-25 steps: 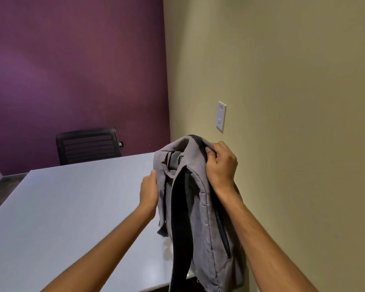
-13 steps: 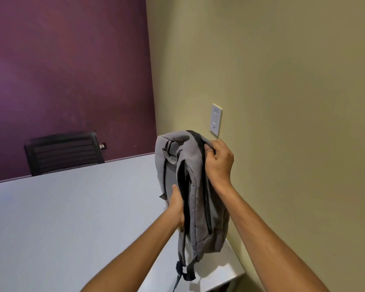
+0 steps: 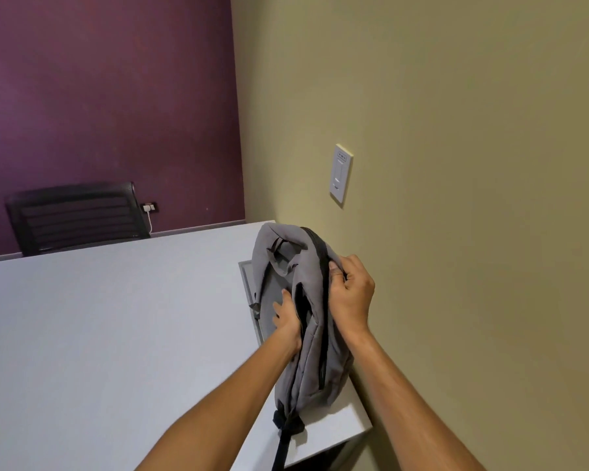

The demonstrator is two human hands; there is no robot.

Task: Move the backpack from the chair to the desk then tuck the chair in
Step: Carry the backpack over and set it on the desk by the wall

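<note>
Backpack [image 3: 315,338] lowered onto desk [image 3: 116,334]; both hands gripping.

Small office or meeting room. Long pale grey desk [image 3: 99,334] fills the floor, pushed against an olive-tan wall [image 3: 473,164]. Far wall [image 3: 99,79] painted deep purple. Black slatted office chair [image 3: 75,215] at the desk's far side. Wall control plate [image 3: 340,174] on the olive wall; outlet with white cable [image 3: 149,215] on the purple one.
</note>
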